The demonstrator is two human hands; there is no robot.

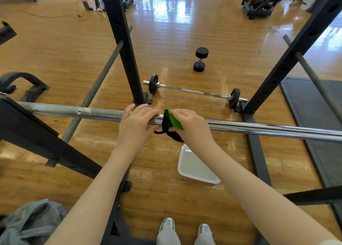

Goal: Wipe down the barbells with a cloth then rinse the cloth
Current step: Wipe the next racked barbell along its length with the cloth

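- Cloth [173,123]: black, bright green patch
- Near barbell [259,130]: chrome right, dull grey knurled left
- Far barbell [194,91]: silver bar, black plates
- Dumbbell [200,61]: black
- Tub [196,168]: white
- Floor [185,198]: glossy honey-brown woodgrain
- Rack [125,46]: black
- Shoes [167,224]: silver-white

Long steel barbell [259,129] lies level across rack; black-green cloth [171,123] wrapped on its middle; second plated barbell [194,91] on floor.
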